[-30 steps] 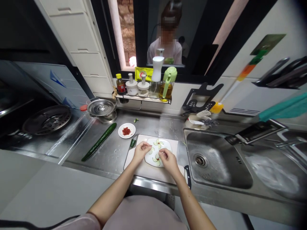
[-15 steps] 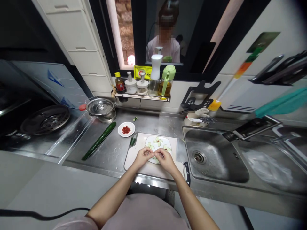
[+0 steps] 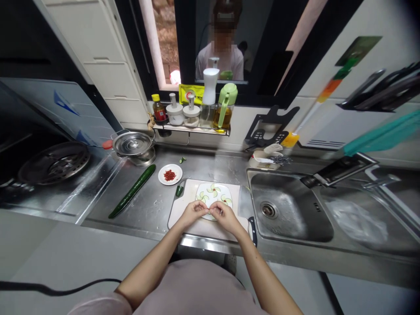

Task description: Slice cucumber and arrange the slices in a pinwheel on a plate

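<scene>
Over the near part of a white plate [image 3: 205,189], my left hand [image 3: 193,212] and my right hand [image 3: 224,213] meet at the fingertips. Both are closed in a pinch, and whatever is between the fingers is too small to make out. Thin pale-green cucumber slices [image 3: 214,190] lie on the plate in pinwheel shapes, with red bits at their centres. My hands cover the plate's near edge. Under it is a light cutting board [image 3: 183,209], with a dark-green cucumber end [image 3: 179,190] at its far left corner. A knife [image 3: 252,231] with a black handle lies along the board's right side.
Left of the board lie a whole cucumber [image 3: 133,191] and a small white dish [image 3: 160,177] of chopped red bits. A steel pot [image 3: 146,156] stands behind. The sink [image 3: 292,210] is on the right. A condiment rack [image 3: 197,130] hangs above the counter.
The whole view has shifted slightly. My hands stay pinched together over the plate, with only small finger movement.
</scene>
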Tool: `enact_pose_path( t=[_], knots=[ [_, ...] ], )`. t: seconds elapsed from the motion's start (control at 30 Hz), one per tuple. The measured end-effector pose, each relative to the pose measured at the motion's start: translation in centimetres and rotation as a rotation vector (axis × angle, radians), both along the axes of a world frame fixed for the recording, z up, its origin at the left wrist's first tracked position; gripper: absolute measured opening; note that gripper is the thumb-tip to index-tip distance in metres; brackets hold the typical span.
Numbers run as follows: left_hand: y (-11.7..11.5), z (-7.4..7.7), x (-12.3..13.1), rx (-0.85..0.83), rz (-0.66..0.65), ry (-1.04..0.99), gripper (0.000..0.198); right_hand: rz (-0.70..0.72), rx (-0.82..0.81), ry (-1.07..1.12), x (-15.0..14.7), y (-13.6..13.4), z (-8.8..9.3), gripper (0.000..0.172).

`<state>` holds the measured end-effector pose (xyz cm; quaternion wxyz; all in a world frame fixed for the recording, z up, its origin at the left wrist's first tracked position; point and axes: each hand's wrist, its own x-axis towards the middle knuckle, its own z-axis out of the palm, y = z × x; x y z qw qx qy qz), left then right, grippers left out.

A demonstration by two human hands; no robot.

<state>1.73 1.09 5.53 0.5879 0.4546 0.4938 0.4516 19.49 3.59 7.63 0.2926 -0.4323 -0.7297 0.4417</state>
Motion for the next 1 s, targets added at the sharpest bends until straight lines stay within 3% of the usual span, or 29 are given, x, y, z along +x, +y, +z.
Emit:
enact_pose_path(
  t=[0.3, 0.67, 0.8, 1.0],
  knots=[
    [0.3, -1.1, -0.8, -0.003, 0.008, 0.036, 0.03, 0.032, -0.015, -0.059, -0.5, 0.6, -0.7, 0.008],
    [0.4, -1.3, -1.1, -0.015, 0.024, 0.063, 0.033, 0.025, -0.027, -0.074, -1.3, 1.2, -1.1, 0.011],
    [1.1, -2.3, -2.0, -0.018, 0.123, 0.074, 0.037, -0.027, -0.079, -0.088, -1.7, 2.2, -1.7, 0.012],
    [2.9, -3.2, -4.1, 0.01, 0.327, 0.377, 0.027, -0.142, -0.093, -0.262, -2.9, 4.5, -3.1, 0.011]
  ],
)
